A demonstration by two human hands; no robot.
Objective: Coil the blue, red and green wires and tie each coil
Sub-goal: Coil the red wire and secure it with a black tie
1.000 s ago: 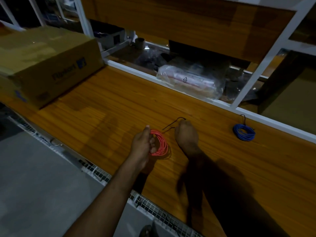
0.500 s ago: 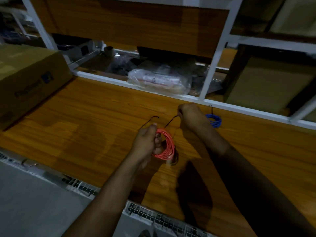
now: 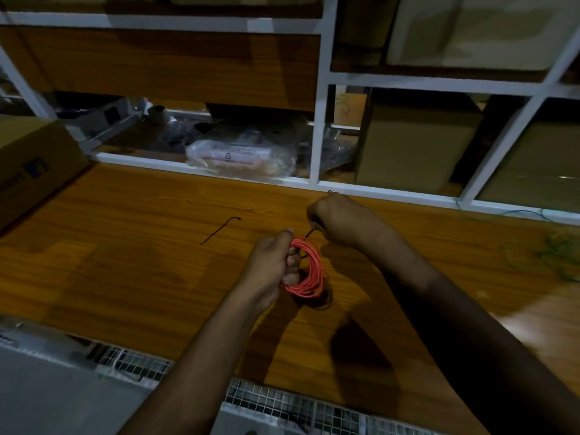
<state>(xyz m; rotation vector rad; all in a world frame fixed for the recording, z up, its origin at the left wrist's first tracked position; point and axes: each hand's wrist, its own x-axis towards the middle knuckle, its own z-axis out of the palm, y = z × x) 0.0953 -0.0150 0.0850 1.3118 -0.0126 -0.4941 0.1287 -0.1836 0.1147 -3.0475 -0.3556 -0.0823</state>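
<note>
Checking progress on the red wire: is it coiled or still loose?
Coiled. The red wire forms a tight ring gripped by the left hand; the right hand pinches a dark tie at it.

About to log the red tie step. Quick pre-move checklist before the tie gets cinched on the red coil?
1. Red wire coil gathered and gripped by left hand: ok.
2. Black tie pinched by right hand: ok.
3. Tie passed fully round the coil: cannot tell, fingers hide it.
4. Spare black tie lying on the wooden bench for a later coil: ok.
5. Green wire coiled: not ok, a loose tangle at the right.
</note>
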